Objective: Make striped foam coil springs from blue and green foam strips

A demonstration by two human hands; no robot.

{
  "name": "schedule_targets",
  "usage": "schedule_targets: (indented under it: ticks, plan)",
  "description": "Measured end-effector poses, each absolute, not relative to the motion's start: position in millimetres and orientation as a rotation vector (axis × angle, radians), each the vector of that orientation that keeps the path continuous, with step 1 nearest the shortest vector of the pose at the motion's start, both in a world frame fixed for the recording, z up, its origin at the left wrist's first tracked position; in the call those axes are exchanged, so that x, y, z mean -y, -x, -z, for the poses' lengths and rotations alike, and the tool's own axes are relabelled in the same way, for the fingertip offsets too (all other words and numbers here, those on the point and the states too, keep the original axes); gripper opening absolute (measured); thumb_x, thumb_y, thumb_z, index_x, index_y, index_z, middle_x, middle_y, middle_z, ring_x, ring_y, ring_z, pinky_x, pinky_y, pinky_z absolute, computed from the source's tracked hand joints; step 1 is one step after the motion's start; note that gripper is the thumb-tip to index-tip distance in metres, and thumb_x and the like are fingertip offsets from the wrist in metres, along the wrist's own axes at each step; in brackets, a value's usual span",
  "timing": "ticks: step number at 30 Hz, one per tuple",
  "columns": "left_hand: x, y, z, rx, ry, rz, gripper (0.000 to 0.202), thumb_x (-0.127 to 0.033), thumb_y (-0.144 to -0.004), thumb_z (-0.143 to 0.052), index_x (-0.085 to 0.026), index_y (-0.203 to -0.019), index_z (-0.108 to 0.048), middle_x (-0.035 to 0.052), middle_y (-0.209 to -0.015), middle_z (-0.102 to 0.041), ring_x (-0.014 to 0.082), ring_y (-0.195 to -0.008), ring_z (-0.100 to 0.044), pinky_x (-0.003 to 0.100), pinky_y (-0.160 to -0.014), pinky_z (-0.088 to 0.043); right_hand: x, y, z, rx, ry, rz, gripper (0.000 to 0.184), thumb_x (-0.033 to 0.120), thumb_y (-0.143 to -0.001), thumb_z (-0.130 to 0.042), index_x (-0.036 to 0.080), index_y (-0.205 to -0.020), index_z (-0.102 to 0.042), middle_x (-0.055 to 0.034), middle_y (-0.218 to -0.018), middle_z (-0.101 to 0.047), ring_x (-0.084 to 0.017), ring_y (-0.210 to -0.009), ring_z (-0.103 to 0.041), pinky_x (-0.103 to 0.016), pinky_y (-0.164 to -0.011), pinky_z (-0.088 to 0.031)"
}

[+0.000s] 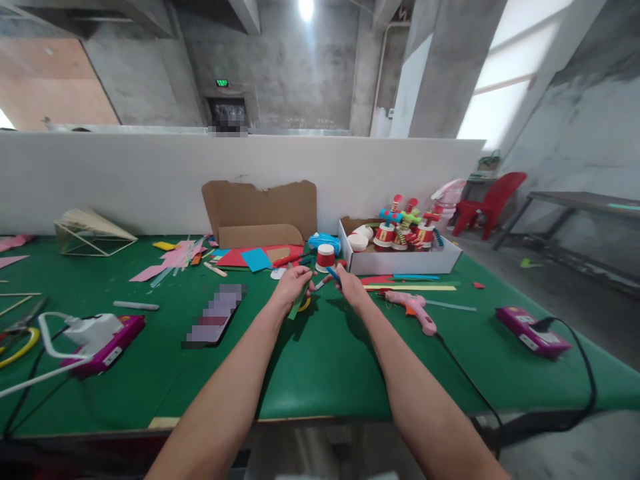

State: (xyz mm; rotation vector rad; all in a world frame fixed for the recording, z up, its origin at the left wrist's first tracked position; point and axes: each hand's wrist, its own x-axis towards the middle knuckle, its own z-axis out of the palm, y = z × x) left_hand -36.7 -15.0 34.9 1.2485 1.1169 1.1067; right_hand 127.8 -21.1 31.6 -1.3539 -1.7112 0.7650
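1. The broad green-covered table (330,390) spread across the lower half of the frame.
2. Upright at centre, behind the work, stood a large brown cardboard sheet (260,200) with a torn top edge.
3. Right of centre was a shallow white cardboard box (405,265), holding red-and-white paper-cup figures (385,235) with colourful tops.
4. The left hand (290,288) was at the middle of the frame, its thumb and fingers pinched together on a green paper strip.
5. The right hand (351,288) was just to its right, fingers curled closed around a slim blue object; what this was I could not tell.
6. The pink plastic glue gun (410,308) lay right of the right hand, its black cord running to the lower right.
7. A red-and-white paper cup (326,257) stood upside down at centre, just above the gap between the hands.
8. The green paper strip (297,308) slanted down from the left fingertips, at the frame's centre.
9. The slim blue object (332,274) poked out leftward from the right fingers, near the paper cup.
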Motion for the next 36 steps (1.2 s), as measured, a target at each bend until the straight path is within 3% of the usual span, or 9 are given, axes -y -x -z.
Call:
schedule_targets:
  ticks: [5, 9, 24, 36]
  plan:
    - [17.4, 34.7, -35.2, -1.109, -1.231, -1.099, 0.012, -0.023, -0.080, -0.058, -0.014, -0.071, -0.057, -0.0023, -0.050, -0.059, 0.0061, -0.037, -0.048, 0.016, -0.041, -0.035, 18.0, -126.4, -28.7, 1.728, 1.288, -0.700, 0.032, 0.040, -0.083, -0.040, 0.020, -0.066, -0.058, 0.0014, -0.062, -0.054, -0.014, -0.065, -0.049, -0.024, -0.063, -0.038]
    - [19.6, 31.8, -36.2, -1.085, -1.226, -1.108, 0.010, -0.019, -0.079, -0.059, -0.013, -0.071, -0.058, 0.0002, -0.056, -0.062, 0.0062, -0.040, -0.050, 0.017, -0.045, -0.039, 19.3, -123.1, -26.0, 1.684, 1.215, -0.757, 0.023, 0.039, -0.079, -0.047, 0.020, -0.071, -0.058, 0.0039, -0.056, -0.049, -0.012, -0.055, -0.046, -0.023, -0.058, -0.038]
    - [23.0, 25.9, -33.8, -0.968, -1.276, -1.094, 0.017, -0.029, -0.078, -0.064, -0.015, -0.080, -0.055, -0.0018, -0.056, -0.061, 0.0063, -0.041, -0.051, 0.018, -0.048, -0.041, 18.4, -119.0, -22.0, 1.473, 1.135, -0.806, 0.032, 0.049, -0.066, -0.065, 0.018, -0.066, -0.060, 0.0029, -0.060, -0.056, -0.011, -0.056, -0.045, -0.023, -0.057, -0.036]
    - [22.2, 22.8, -30.7, -0.935, -1.269, -1.093, 0.010, -0.023, -0.079, -0.060, -0.015, -0.082, -0.055, -0.0008, -0.057, -0.062, 0.0074, -0.042, -0.053, 0.019, -0.048, -0.042, 21.3, -119.1, -25.0, 1.459, 1.201, -0.722, 0.034, 0.050, -0.065, -0.066, 0.017, -0.065, -0.062, 0.0024, -0.058, -0.058, -0.011, -0.055, -0.046, -0.023, -0.055, -0.036]
